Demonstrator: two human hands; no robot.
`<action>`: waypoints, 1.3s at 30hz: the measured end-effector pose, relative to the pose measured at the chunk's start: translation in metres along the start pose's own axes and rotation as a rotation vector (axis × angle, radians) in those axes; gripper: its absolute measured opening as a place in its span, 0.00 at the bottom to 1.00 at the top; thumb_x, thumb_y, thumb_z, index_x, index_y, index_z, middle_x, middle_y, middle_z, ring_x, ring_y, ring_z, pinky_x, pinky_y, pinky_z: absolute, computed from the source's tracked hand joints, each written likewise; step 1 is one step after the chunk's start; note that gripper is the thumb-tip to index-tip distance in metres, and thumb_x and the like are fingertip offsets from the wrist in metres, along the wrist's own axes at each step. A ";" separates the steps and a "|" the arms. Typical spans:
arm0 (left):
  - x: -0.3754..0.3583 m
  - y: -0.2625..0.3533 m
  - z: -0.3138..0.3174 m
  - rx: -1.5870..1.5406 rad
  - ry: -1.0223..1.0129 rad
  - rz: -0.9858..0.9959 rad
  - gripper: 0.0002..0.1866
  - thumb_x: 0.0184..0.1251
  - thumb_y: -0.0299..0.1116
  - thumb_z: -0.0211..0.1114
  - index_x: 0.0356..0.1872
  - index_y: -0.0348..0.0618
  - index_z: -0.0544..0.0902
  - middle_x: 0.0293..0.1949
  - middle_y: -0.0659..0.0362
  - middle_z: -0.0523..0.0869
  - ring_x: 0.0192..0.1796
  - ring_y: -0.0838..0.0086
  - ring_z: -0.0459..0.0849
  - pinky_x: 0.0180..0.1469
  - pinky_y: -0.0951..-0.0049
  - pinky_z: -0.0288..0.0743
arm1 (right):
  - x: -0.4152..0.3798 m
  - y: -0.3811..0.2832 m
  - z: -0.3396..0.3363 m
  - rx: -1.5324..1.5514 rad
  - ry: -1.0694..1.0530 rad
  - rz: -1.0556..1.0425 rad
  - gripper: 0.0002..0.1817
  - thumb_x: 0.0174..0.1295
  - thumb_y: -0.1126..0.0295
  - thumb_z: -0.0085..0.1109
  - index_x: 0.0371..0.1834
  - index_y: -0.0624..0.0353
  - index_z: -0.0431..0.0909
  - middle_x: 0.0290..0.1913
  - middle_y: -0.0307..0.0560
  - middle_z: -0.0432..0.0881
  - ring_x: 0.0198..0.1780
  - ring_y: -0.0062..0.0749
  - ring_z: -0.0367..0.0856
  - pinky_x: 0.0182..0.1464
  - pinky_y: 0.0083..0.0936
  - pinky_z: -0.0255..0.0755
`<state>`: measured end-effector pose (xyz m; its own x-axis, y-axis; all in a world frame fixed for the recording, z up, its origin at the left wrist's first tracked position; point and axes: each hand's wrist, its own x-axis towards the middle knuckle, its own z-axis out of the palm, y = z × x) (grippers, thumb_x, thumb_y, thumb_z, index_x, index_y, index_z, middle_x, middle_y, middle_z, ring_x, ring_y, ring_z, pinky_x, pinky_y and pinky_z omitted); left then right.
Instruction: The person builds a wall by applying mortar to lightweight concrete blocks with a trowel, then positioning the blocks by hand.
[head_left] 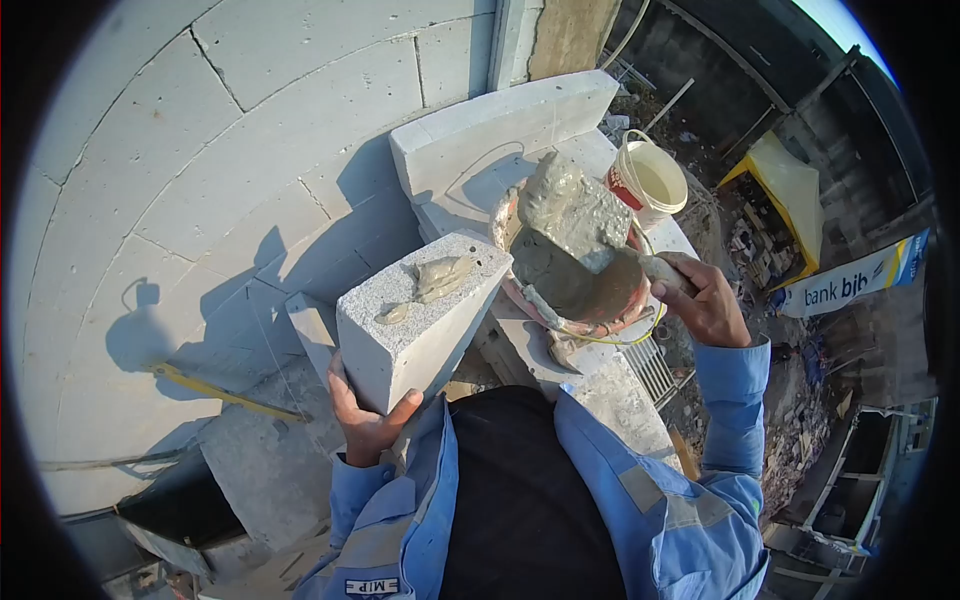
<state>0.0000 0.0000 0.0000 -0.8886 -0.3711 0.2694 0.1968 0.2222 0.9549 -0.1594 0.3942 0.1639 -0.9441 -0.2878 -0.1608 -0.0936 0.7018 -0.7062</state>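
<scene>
My left hand (368,418) is wrapped around the lower end of a pale aerated concrete block (430,345), thumb on one side and fingers on the other. Two dabs of wet grey mortar (441,278) lie on the block's top face. Closed on the handle of a trowel (668,274), my right hand (708,306) is at the right side of a mortar bucket (577,326). A thick load of mortar covers the trowel blade, which is tilted over the bucket. More wet mortar fills part of the bucket, and its rim is crusted.
A block wall (300,120) curves along the left, with a yellow level (228,391) near it. Beyond the mortar bucket are a long block (500,125) and a white bucket (655,182). Rubble and a bank banner (850,283) are lower down at right.
</scene>
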 end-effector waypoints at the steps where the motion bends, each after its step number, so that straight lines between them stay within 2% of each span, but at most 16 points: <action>1: -0.002 0.001 0.006 0.002 0.031 0.025 0.52 0.48 0.45 0.83 0.70 0.33 0.61 0.62 0.48 0.71 0.62 0.62 0.77 0.62 0.60 0.74 | -0.003 -0.005 -0.004 -0.002 0.019 -0.068 0.30 0.63 0.54 0.69 0.60 0.67 0.79 0.49 0.57 0.87 0.50 0.38 0.85 0.55 0.32 0.75; 2: -0.002 0.002 0.012 0.001 0.061 0.050 0.51 0.47 0.45 0.83 0.69 0.33 0.63 0.61 0.49 0.71 0.62 0.62 0.77 0.62 0.60 0.74 | -0.003 -0.010 -0.007 -0.005 0.039 -0.135 0.29 0.64 0.55 0.69 0.59 0.68 0.79 0.48 0.58 0.87 0.50 0.36 0.85 0.55 0.32 0.75; 3: 0.025 0.010 -0.017 0.079 0.051 0.134 0.51 0.47 0.45 0.83 0.69 0.33 0.63 0.61 0.49 0.71 0.62 0.62 0.77 0.62 0.60 0.74 | 0.011 -0.013 0.020 0.082 0.082 -0.197 0.29 0.64 0.55 0.69 0.59 0.68 0.79 0.48 0.58 0.87 0.50 0.36 0.85 0.55 0.32 0.75; 6: 0.010 0.018 0.005 -0.091 0.059 0.076 0.51 0.47 0.45 0.83 0.68 0.32 0.64 0.61 0.49 0.72 0.62 0.62 0.77 0.62 0.61 0.74 | 0.010 -0.027 0.002 -0.025 0.067 -0.285 0.30 0.62 0.55 0.71 0.58 0.68 0.80 0.49 0.57 0.86 0.49 0.37 0.85 0.54 0.31 0.75; 8: 0.008 0.009 0.002 -0.028 0.044 0.129 0.51 0.46 0.45 0.83 0.68 0.32 0.64 0.60 0.49 0.72 0.61 0.62 0.77 0.62 0.61 0.74 | 0.021 -0.037 0.000 -0.271 0.088 -0.553 0.30 0.60 0.55 0.72 0.58 0.68 0.80 0.47 0.59 0.86 0.47 0.47 0.86 0.52 0.33 0.76; 9: 0.007 0.008 0.002 -0.029 0.057 0.133 0.51 0.46 0.45 0.83 0.68 0.32 0.64 0.60 0.49 0.72 0.61 0.62 0.77 0.62 0.61 0.74 | 0.026 -0.039 0.000 -0.275 0.085 -0.565 0.30 0.60 0.55 0.72 0.58 0.68 0.80 0.47 0.59 0.86 0.47 0.47 0.86 0.52 0.33 0.76; 11: 0.003 0.009 0.005 -0.023 0.103 0.122 0.51 0.46 0.47 0.83 0.67 0.32 0.64 0.60 0.48 0.72 0.61 0.62 0.77 0.62 0.61 0.74 | 0.035 -0.046 0.001 -0.298 0.131 -0.664 0.30 0.59 0.56 0.72 0.57 0.66 0.80 0.44 0.58 0.85 0.43 0.54 0.85 0.48 0.35 0.78; 15: 0.002 0.020 0.004 -0.188 0.163 0.050 0.53 0.45 0.49 0.84 0.67 0.31 0.64 0.59 0.48 0.72 0.60 0.63 0.77 0.62 0.61 0.74 | 0.041 -0.067 0.008 -0.394 0.123 -0.710 0.26 0.55 0.59 0.75 0.55 0.61 0.83 0.49 0.58 0.86 0.48 0.54 0.87 0.50 0.39 0.80; 17: -0.002 0.013 -0.001 -0.035 0.162 0.093 0.54 0.44 0.51 0.84 0.67 0.30 0.63 0.59 0.48 0.73 0.60 0.63 0.77 0.61 0.62 0.74 | 0.045 -0.081 0.017 -0.393 0.143 -0.846 0.26 0.53 0.60 0.76 0.54 0.60 0.84 0.48 0.55 0.87 0.48 0.53 0.87 0.49 0.39 0.81; 23: -0.007 0.016 -0.006 0.001 0.173 0.123 0.50 0.47 0.47 0.84 0.65 0.29 0.64 0.58 0.46 0.73 0.60 0.62 0.77 0.60 0.61 0.74 | 0.051 -0.119 0.043 -0.372 0.064 -1.000 0.26 0.49 0.65 0.75 0.52 0.63 0.83 0.46 0.54 0.86 0.44 0.53 0.86 0.48 0.41 0.81; 25: -0.009 0.016 -0.009 0.039 0.170 0.135 0.50 0.47 0.46 0.84 0.65 0.29 0.64 0.58 0.45 0.73 0.60 0.61 0.77 0.60 0.60 0.74 | 0.056 -0.124 0.049 -0.389 0.090 -1.135 0.26 0.47 0.66 0.74 0.51 0.63 0.83 0.47 0.54 0.85 0.45 0.53 0.86 0.47 0.43 0.81; 29: -0.014 0.015 -0.012 0.028 0.200 0.127 0.49 0.48 0.43 0.83 0.65 0.30 0.63 0.58 0.44 0.72 0.60 0.60 0.77 0.60 0.60 0.74 | 0.057 -0.133 0.054 -0.430 0.038 -1.207 0.27 0.45 0.67 0.74 0.51 0.62 0.82 0.46 0.54 0.85 0.44 0.52 0.86 0.47 0.43 0.81; 34: -0.019 0.009 -0.015 -0.022 0.220 0.111 0.48 0.48 0.41 0.82 0.65 0.31 0.63 0.59 0.44 0.71 0.60 0.60 0.77 0.61 0.59 0.74 | 0.057 -0.133 0.068 -0.333 0.079 -1.250 0.29 0.43 0.67 0.75 0.52 0.61 0.82 0.44 0.52 0.85 0.44 0.50 0.87 0.46 0.41 0.80; 37: -0.019 0.003 -0.019 0.005 0.220 0.111 0.48 0.49 0.41 0.82 0.65 0.31 0.62 0.60 0.43 0.71 0.61 0.60 0.77 0.61 0.58 0.74 | 0.051 -0.145 0.070 -0.372 0.063 -1.221 0.29 0.42 0.68 0.76 0.52 0.61 0.82 0.43 0.52 0.85 0.43 0.48 0.87 0.45 0.40 0.80; 39: -0.021 -0.003 -0.020 0.059 0.197 0.134 0.53 0.46 0.37 0.82 0.70 0.30 0.57 0.60 0.45 0.72 0.63 0.61 0.77 0.63 0.60 0.74 | 0.052 -0.147 0.070 -0.360 0.066 -1.222 0.29 0.43 0.68 0.76 0.53 0.61 0.82 0.43 0.53 0.85 0.43 0.49 0.86 0.44 0.39 0.79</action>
<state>0.0264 -0.0111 -0.0061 -0.7570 -0.5023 0.4179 0.2780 0.3311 0.9017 -0.1727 0.2307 0.2111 -0.1959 -0.8431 0.5008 -0.9795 0.1435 -0.1417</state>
